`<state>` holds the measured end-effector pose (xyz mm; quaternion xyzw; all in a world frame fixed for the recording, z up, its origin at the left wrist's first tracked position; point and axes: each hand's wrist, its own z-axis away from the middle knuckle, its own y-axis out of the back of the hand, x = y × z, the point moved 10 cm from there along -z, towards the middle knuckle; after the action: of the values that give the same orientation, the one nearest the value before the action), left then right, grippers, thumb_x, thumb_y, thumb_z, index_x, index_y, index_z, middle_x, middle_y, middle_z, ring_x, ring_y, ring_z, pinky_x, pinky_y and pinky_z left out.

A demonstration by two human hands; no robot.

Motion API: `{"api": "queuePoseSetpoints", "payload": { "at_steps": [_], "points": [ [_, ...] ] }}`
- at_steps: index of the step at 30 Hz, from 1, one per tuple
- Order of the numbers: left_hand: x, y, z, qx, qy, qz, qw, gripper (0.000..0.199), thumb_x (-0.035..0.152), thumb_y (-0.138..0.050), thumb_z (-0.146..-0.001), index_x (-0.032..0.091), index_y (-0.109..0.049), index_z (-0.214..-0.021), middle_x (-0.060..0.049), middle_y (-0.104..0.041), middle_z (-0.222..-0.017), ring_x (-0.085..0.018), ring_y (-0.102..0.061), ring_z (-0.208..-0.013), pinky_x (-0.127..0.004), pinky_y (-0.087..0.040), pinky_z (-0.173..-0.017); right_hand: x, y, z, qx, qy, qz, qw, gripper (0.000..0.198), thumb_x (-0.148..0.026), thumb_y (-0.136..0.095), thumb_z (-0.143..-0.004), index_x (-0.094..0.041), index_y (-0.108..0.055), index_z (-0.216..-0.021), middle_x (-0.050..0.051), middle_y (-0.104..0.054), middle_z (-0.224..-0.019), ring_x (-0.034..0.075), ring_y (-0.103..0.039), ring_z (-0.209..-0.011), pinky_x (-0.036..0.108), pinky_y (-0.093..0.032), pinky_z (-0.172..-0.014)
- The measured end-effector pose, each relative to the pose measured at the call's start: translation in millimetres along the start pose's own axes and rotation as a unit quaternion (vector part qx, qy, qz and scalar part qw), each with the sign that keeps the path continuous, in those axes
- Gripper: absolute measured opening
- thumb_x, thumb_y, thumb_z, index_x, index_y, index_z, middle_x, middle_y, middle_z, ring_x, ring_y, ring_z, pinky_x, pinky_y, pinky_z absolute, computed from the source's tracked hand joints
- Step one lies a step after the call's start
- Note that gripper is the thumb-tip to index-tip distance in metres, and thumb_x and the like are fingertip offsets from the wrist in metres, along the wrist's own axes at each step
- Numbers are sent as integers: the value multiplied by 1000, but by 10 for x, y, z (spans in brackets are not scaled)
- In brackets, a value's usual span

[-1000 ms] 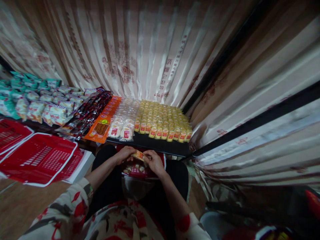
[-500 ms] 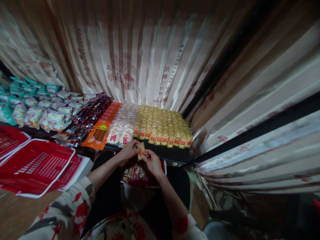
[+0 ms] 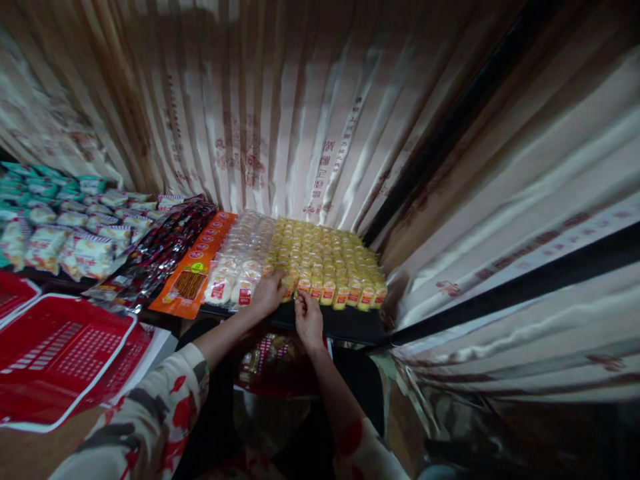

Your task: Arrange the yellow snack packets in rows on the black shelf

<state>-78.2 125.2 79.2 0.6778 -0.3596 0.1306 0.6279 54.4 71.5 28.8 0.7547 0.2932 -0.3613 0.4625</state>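
Note:
Rows of small yellow packaged snacks with red-and-orange labels stand on the dark shelf. My left hand reaches the front row's left end, its fingers closed on a yellow snack packet. Just to the right, my right hand has its fingers curled together by the row's front; whatever is in them is hidden. Below the hands, a red basket between my knees contains several wrapped packets, dimly lit.
Left of the yellow rows lie clear-wrapped white packets, an orange bag, dark shiny packets and white snack bags. Red baskets stand at lower left. A curtain hangs behind, with a black pole at right.
Both hands have moved forward from above the basket to the front row, bringing the yellow packet along. The camera view has shifted slightly.

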Motion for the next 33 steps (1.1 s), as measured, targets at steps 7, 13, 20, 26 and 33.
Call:
{"api": "queuePoseSetpoints", "payload": {
  "at_steps": [7,13,20,26,33],
  "points": [
    [-32,-111,-44,24,21,-38,999,34,17,-52,-81,19,-57,-114,-10,-52,-111,-20,-55,-99,-31,-46,-85,132,-3,1,5,9,-22,1000,30,-26,-38,-85,-16,-60,-103,9,-60,-93,15,-58,-77,25,-50,-65],
    [-23,-182,-51,54,-4,1,999,38,14,-55,-80,17,-52,-118,-9,-53,-105,-19,-57,-90,-32,-48,-82,140,-5,21,12,8,-5,1000,28,-21,-40,-83,-16,-59,-103,9,-60,-93,14,-58,-77,23,-50,-63],
    [-221,-175,111,139,17,51,989,25,15,-55,-79,14,-50,-103,-5,-57,-89,-17,-57,-80,-31,-48,-75,106,16,18,14,1,-2,1000,29,-19,-40,-80,-17,-60,-102,7,-60,-91,12,-58,-72,21,-50,-60],
    [-296,-321,152,110,33,45,992,9,20,-52,-83,17,-54,-91,-5,-60,-88,-17,-58,-82,-29,-47,-75,130,20,22,15,-4,-12,1000,28,-19,-42,-79,-17,-59,-101,7,-59,-90,12,-58,-71,22,-50,-59],
    [-306,-419,169,112,49,48,991,7,18,-51,-83,17,-54,-89,-5,-60,-86,-16,-58,-80,-28,-46,-74,214,48,23,38,-56,-54,996,40,-22,-46,-77,-15,-49,-115,7,-59,-89,12,-58,-68,23,-50,-58]
  ]
}}
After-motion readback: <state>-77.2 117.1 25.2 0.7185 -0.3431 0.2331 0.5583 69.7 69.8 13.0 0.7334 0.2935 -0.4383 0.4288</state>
